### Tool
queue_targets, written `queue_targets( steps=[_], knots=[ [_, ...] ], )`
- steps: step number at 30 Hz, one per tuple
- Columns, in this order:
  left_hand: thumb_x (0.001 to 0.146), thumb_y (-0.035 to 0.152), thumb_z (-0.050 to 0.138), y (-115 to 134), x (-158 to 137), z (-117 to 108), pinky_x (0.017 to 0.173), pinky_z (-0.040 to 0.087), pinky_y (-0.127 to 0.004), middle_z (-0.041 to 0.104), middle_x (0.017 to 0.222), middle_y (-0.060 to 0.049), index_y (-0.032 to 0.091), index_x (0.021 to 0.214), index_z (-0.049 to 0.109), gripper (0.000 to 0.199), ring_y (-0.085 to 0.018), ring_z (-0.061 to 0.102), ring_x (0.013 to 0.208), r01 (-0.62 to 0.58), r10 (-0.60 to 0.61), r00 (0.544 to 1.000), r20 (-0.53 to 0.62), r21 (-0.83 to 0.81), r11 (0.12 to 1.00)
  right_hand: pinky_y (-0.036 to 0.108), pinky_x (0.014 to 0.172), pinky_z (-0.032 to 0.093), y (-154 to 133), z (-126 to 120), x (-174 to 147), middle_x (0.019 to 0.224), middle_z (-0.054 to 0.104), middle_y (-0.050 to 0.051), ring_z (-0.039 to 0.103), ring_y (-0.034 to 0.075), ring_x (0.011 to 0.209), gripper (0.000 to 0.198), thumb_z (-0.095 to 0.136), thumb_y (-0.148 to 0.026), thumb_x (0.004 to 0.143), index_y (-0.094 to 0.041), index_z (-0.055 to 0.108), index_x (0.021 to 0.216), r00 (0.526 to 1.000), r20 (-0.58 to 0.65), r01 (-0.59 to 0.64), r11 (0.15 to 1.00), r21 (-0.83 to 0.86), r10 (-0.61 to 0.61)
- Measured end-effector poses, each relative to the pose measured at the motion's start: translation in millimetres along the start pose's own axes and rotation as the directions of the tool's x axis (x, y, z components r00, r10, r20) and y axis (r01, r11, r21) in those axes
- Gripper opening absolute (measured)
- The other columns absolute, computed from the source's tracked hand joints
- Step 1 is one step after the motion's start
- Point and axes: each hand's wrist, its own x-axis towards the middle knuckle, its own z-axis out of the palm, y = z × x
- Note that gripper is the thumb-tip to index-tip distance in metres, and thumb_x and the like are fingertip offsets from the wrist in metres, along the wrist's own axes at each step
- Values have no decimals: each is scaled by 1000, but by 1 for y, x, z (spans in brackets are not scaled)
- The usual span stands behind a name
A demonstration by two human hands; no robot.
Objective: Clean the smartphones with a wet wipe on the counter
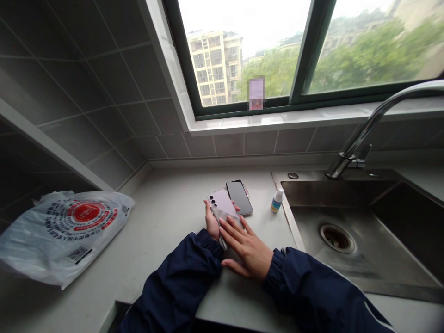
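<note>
My left hand [211,222] is closed round a pale lilac phone [221,201], which it holds by the edges with the back and camera lenses facing up. My right hand [248,247] lies flat across the lower part of that back, fingers stretched out. A greyish patch shows beside those fingers; whether it is a cloth or a reflection I cannot tell. Just beyond the held phone, a second phone [240,196] with a grey face and black edge rests on the counter. Something pinkish peeks out from under its far side.
Right of the phones, a small white bottle [276,201] with a blue and yellow label stands by the steel sink [367,249]. A chrome faucet [357,134] arches over the basin. On the left lies a white plastic bag [65,236] with red print. A window [274,55] is behind the counter [163,203].
</note>
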Motion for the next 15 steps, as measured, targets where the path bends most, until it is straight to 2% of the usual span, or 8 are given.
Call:
queue_targets(
  steps=[4, 8, 12, 15],
  knots=[
    [78, 85, 31, 2, 0, -1, 75, 53, -49, 68, 81, -14, 11, 97, 65, 83, -29, 67, 72, -7, 8, 1000, 30, -47, 999, 56, 121, 15, -1, 0, 0, 160, 25, 14, 14, 32, 150, 76, 56, -45, 93, -12, 26, 154, 1000, -11, -8, 1000, -19, 8],
    [81, 82, 28, 7, 2, -2, 76, 53, -50, 67, 80, -14, 11, 97, 66, 81, -29, 67, 72, -79, 72, 995, -75, -96, 992, 56, 121, 17, -1, 3, -1, 159, 27, 13, 16, 31, 150, 69, 55, -35, 93, -14, 29, 153, 996, -58, -69, 997, -34, 67],
    [77, 85, 32, 8, 3, -3, 71, 53, -50, 68, 83, -12, 15, 97, 65, 80, -28, 65, 65, -110, 91, 988, -127, -149, 983, 56, 122, 14, -1, 4, -1, 154, 39, 11, 23, 29, 148, 63, 55, -31, 93, -16, 35, 151, 995, -94, -20, 1000, 10, 21],
    [76, 86, 35, 5, 1, -1, 69, 53, -49, 69, 85, -12, 16, 96, 65, 79, -28, 65, 65, -87, 68, 990, -127, -154, 984, 56, 123, 11, 0, 4, -1, 153, 41, 11, 25, 28, 148, 61, 55, -33, 93, -16, 37, 149, 996, -88, 19, 999, 26, -16]
  ],
)
